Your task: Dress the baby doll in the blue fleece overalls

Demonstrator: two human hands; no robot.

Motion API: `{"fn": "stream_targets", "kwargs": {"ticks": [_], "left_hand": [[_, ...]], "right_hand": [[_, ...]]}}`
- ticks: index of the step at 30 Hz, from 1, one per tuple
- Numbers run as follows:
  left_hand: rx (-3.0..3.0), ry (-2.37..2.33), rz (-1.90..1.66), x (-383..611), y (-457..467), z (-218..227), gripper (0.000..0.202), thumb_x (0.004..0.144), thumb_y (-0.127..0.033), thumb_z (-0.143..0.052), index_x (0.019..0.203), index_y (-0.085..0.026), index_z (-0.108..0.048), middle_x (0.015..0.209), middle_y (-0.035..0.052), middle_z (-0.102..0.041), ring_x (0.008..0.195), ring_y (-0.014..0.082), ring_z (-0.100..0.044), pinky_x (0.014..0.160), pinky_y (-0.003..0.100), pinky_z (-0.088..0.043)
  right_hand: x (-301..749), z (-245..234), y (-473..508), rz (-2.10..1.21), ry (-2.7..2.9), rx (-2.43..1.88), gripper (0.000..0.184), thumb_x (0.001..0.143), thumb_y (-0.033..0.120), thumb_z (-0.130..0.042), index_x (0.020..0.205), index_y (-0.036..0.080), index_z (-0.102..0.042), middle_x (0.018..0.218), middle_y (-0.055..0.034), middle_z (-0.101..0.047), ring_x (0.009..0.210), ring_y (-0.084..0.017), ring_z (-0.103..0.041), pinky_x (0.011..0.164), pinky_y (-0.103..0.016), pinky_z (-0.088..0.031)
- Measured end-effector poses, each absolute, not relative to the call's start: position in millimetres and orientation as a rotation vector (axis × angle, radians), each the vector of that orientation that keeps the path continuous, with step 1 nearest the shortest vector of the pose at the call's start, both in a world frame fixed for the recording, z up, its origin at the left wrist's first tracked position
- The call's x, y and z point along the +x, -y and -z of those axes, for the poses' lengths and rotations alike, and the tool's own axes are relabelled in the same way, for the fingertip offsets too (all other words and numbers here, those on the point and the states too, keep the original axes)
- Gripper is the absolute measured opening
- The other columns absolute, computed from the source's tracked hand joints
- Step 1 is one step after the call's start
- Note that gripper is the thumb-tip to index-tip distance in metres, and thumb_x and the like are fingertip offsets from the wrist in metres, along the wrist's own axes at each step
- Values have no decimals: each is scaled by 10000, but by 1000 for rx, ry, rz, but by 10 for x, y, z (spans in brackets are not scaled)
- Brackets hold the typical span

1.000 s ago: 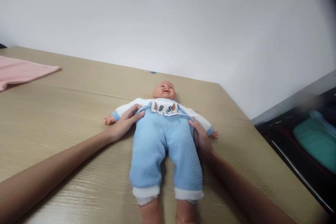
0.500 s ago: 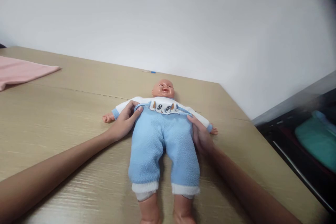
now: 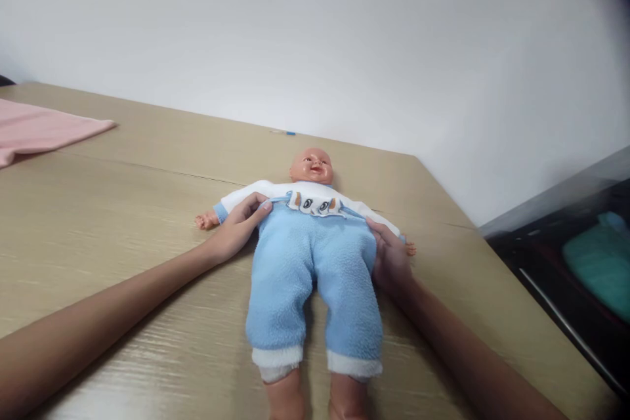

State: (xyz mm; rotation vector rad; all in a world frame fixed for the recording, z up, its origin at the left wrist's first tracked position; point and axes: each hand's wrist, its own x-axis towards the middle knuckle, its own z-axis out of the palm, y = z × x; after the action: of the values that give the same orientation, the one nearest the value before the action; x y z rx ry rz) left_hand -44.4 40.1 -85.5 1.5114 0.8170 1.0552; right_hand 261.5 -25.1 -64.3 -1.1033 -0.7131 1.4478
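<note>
A baby doll (image 3: 312,167) lies on its back, head toward the wall. It wears a white top (image 3: 256,191) with blue cuffs and light blue fleece trousers (image 3: 315,269) with white hems. A white patch with two eyes shows at the front of the waist. My left hand (image 3: 241,226) pinches the trouser waistband at its left side, thumb on top. On the opposite side, my right hand (image 3: 391,252) grips the waistband's edge, its lower fingers partly hidden behind the trouser leg. Both sides of the band look pulled taut and outward.
The doll rests on a wooden table (image 3: 147,230) that meets a pale wall (image 3: 275,46). A pink cloth (image 3: 49,128) lies at the far left, and a small blue-tipped object (image 3: 290,133) near the back edge. Beyond the right edge stands something dark with a teal item (image 3: 598,262).
The view has shifted slightly, so the doll appears a little further right. My right hand has moved a bit outward with the waistband; the left keeps its hold.
</note>
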Motion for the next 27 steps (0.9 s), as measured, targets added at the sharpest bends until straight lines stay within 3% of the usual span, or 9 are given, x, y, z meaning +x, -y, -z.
{"fn": "stream_targets", "kwargs": {"ticks": [7,11,18,25,27], "left_hand": [[1506,-806,-1049,-437,-393,837,391,1035,-580,-621,999,-192,-581,917,-14,-510,851,165,-454,804,309,-353],[1518,-808,-1051,-443,-404,852,371,1045,-562,-609,999,-195,-583,926,-12,-520,862,168,-467,815,311,-360],[1704,-920,-1010,-497,-384,898,300,1070,-493,-553,1050,-196,-591,954,-9,-529,909,186,-487,864,330,-372],[1640,-915,-1063,-499,-377,909,282,1081,-482,-530,1038,-208,-576,958,-9,-532,923,190,-497,881,330,-392],[1599,-924,-1093,-490,-386,907,298,1086,-499,-532,1031,-209,-571,945,-11,-527,909,184,-490,875,325,-392]], "right_hand": [[2667,636,253,-1185,1000,-1092,204,842,388,-805,922,263,-665,853,14,-702,850,-220,-664,815,-322,-544],[2760,661,224,-1178,1137,-1155,231,887,441,-792,937,258,-661,833,17,-637,780,-200,-587,749,-307,-487],[3066,620,180,-905,1827,-1333,427,1000,613,-670,802,235,-649,862,-25,-607,873,-242,-565,862,-358,-492],[2822,642,285,-1279,1105,-1133,274,951,517,-702,1098,286,-711,986,-35,-742,1020,-288,-701,941,-413,-602],[2728,646,283,-1324,942,-1083,293,917,531,-693,1092,296,-707,976,-49,-759,1040,-313,-722,922,-441,-631]]}}
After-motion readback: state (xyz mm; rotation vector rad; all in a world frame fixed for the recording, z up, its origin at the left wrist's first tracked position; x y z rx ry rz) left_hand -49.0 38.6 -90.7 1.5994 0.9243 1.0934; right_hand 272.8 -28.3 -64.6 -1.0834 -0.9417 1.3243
